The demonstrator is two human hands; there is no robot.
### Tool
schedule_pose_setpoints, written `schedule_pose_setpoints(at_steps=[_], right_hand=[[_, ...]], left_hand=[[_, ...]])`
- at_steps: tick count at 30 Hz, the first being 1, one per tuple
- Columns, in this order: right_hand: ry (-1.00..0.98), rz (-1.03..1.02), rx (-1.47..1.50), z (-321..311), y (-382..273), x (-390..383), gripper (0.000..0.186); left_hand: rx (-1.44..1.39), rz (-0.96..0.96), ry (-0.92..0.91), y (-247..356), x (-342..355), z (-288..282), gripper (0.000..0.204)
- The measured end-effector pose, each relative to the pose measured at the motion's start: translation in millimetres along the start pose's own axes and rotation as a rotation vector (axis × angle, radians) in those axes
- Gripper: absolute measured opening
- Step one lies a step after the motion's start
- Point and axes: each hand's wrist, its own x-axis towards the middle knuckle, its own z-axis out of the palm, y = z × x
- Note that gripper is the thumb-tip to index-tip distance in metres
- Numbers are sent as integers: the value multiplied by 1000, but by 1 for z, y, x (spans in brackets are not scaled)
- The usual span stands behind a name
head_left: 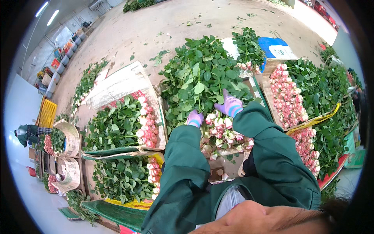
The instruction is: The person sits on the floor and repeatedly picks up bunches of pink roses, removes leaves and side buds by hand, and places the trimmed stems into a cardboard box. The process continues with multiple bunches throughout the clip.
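A big heap of leafy rose stems (200,74) lies in front of me, with its pink-and-white rose heads (220,128) toward my body. My left hand (195,118), in a lilac glove with a striped cuff, is down at the heap's near left side among the leaves. Its fingertips are too hidden to show whether they grip a stem. My right hand (231,105), gloved alike, rests on the leaves just above the rose heads. Its index finger and thumb are stretched apart, and nothing shows held between them.
Wrapped rose bundles (117,124) stand at left, with another leafy bundle (122,177) nearer. At right are more rows of pink roses (288,97) with green foliage. A yellow crate (48,113) and another person (26,134) are at far left. Fallen leaves dot the concrete floor (156,31).
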Motion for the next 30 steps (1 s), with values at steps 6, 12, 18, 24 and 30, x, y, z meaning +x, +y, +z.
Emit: schedule_pose_setpoints(at_steps=[6,12,18,24,30], right_hand=[[-51,-32,168,14,3,27,86],[-19,-205,280,-57,-28,-69,62],[-421,-332,1279,9,-2,-107,52],[-781,96,1853,8,4,-111,32],[-660,2,2141,-33,-10,-131,31]], left_hand=[[-751,-26,-232,-56,21,-27,26],[-1224,175,-498,24,-110,-116,40],[-174,811,263,41,-137,-63,30],[-225,1024,434,54,-165,-85,33],[-168,1338,352,72,-168,-78,56]])
